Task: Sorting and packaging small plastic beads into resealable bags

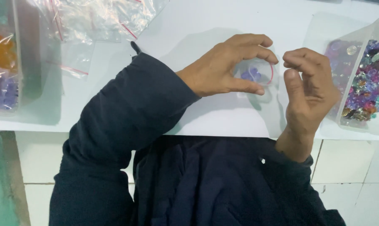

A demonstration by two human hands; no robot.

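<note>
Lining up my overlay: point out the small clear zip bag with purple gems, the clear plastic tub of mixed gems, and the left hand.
Small clear zip bag with purple gems (253,75), head view, purple contents.
Clear plastic tub of mixed gems (352,49), head view, left wall.
Left hand (223,69), head view, back of hand.

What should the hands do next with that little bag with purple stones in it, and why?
Probably pinch the bag's top edge shut. The left hand holds the small clear bag with purple stones already inside, its red strip curved as if open. The right hand hovers beside it, fingers bent, holding nothing visible, well placed to press the strip closed.
</note>
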